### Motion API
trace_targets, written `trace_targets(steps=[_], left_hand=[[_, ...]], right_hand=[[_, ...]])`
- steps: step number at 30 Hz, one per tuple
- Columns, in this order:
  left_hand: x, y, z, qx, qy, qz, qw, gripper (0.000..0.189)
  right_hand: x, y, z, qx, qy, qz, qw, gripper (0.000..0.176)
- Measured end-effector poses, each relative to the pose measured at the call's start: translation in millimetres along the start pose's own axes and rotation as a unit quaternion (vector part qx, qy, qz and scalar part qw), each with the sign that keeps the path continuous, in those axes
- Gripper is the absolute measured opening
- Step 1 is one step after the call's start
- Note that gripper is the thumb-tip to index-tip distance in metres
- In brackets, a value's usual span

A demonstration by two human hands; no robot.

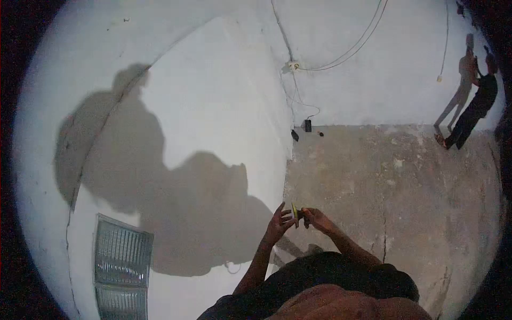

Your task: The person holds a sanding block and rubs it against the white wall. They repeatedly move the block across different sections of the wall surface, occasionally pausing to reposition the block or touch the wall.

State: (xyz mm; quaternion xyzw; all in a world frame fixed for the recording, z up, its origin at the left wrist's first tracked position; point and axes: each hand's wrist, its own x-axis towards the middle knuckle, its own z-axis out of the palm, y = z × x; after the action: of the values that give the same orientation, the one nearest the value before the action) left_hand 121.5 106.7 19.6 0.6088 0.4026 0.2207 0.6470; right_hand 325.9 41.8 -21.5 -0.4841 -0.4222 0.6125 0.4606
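We are holding a small yellow thing [294, 212] in the air between our hands, near the white wall [213, 106]. It is standing on edge, its long side going up and down. Our right hand [317, 217] is pinching it in its grip; our left hand [278, 224] is spreading its fingers beside it. We are guessing the work is only starting

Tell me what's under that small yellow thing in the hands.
Below the small yellow thing, which the right hand pinches and the left hand touches, lie the concrete floor and the white wall. Fingers cover part of the thing, so its shape is unclear.
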Motion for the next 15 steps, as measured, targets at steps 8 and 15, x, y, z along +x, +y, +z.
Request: trace_targets(steps=[8, 15], left_hand=[[10, 1, -9, -0.001, -0.001, -0.001, 1.000, 0.095], [-9, -9, -18, -0.069, 0.033, -0.031, 0.997, 0.091]], right_hand=[[20, 2, -12, -0.003, -0.028, -0.020, 0.999, 0.053], [31, -5, -2, -0.075, -0.106, 0.001, 0.992, 0.046]])
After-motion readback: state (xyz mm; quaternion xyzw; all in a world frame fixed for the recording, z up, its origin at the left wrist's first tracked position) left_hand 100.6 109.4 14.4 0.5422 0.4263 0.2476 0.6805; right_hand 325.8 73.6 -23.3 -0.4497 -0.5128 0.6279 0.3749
